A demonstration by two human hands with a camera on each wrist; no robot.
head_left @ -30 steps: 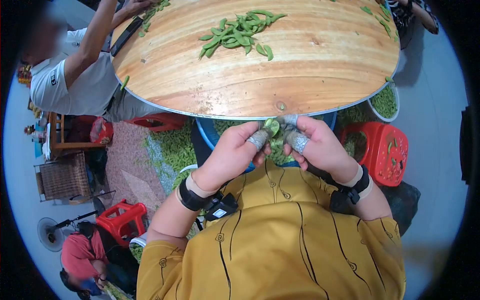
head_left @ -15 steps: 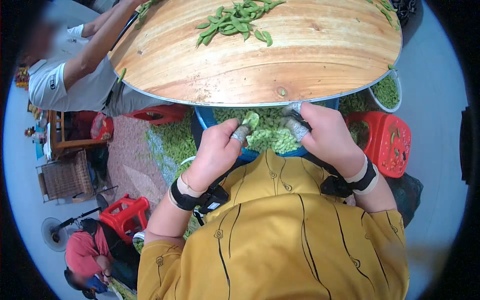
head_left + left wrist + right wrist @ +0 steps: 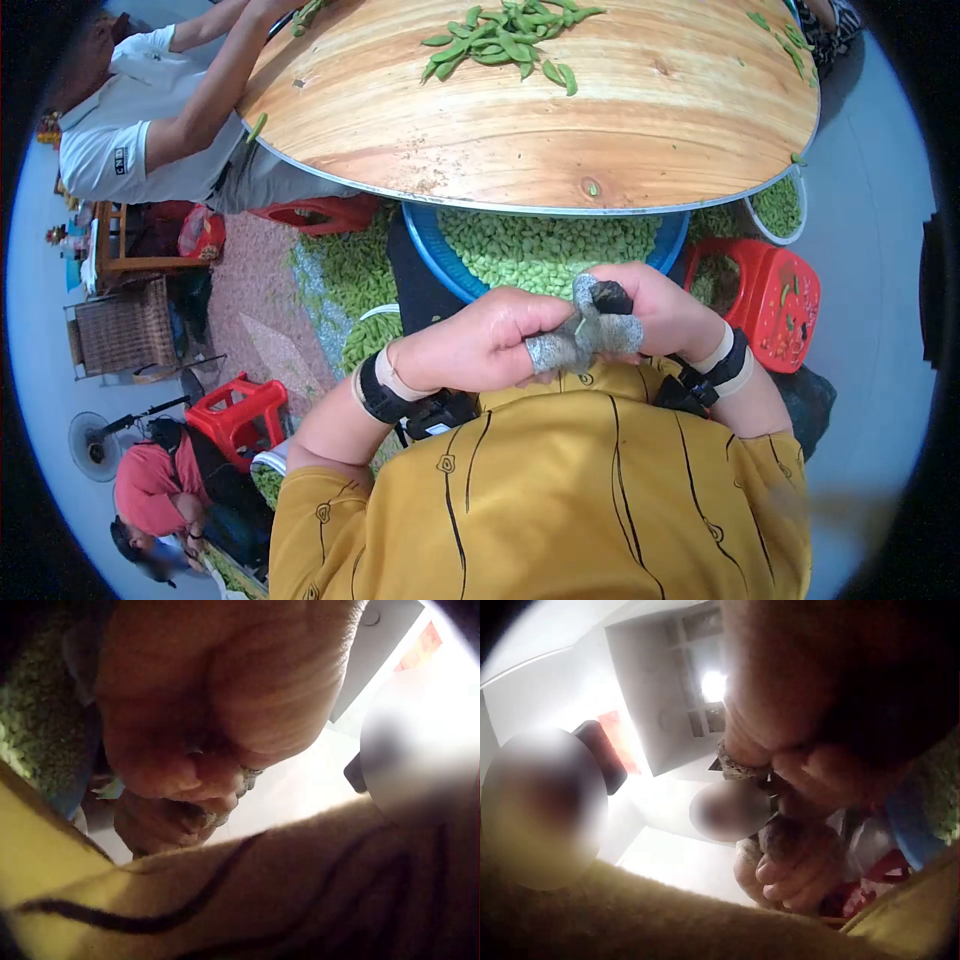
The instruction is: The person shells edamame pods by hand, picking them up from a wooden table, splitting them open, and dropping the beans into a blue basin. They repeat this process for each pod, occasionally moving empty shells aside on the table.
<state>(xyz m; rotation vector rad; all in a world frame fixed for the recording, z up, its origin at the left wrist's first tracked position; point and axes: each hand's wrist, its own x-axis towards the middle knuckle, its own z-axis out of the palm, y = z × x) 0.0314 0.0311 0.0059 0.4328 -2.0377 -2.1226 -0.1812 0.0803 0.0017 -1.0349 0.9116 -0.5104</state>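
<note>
Both hands meet low in front of the yellow shirt, just on the near side of a blue basin of shelled green beans. Grey tape wraps the thumb and fingers of my left hand and my right hand. Their taped tips press together, fingers bent; I cannot tell what is between them. In the left wrist view the left hand has its fingers folded inward. Dark and close, the right hand fills the upper right of its own wrist view, the other hand's fingertips below it.
Bean pods lie heaped on the wooden table beyond the basin. A red stool and a white bucket of green pods stand at right. One person sits at the left; another is lower left.
The hands were over the basin, the left holding a split green pod, and moved apart. Now they have drawn back toward the shirt and come together, and the split pod no longer shows.
</note>
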